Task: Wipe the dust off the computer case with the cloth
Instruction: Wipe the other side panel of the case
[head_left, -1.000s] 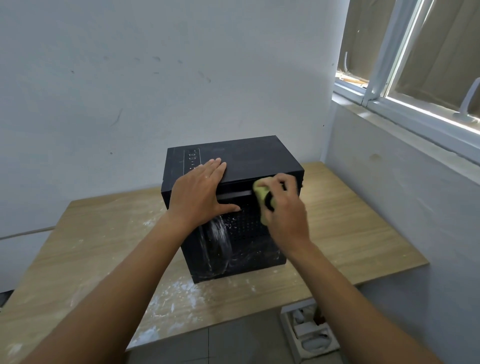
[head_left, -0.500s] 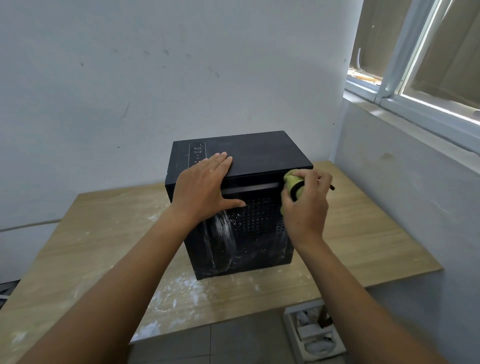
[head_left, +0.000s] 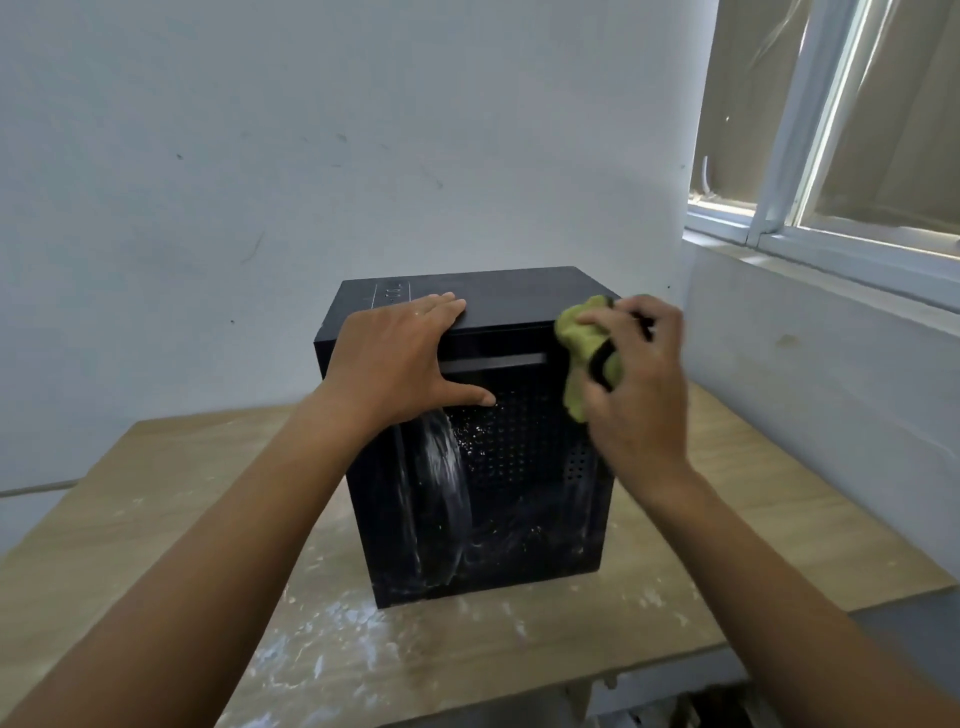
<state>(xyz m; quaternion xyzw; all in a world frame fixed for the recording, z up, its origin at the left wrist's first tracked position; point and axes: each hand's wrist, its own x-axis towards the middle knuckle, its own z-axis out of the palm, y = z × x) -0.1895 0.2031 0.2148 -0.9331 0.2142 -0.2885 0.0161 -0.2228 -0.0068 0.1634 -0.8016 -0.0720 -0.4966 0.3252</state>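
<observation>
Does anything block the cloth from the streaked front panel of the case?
No loose object does. The right hand holds the cloth at the upper right corner of the computer case, the streaked panel bare below it. Only the left hand, resting on the top left edge with its thumb on the panel, covers a patch.

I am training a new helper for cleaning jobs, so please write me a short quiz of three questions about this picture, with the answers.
1. True or false: the left hand rests on the top front edge of the computer case.
2. Where does the right hand hold the cloth? A) at the case's upper right corner; B) at its lower left corner; C) behind the case.
3. What lies scattered on the table in front of the case?
Key: 1 true; 2 A; 3 white dust.
</observation>
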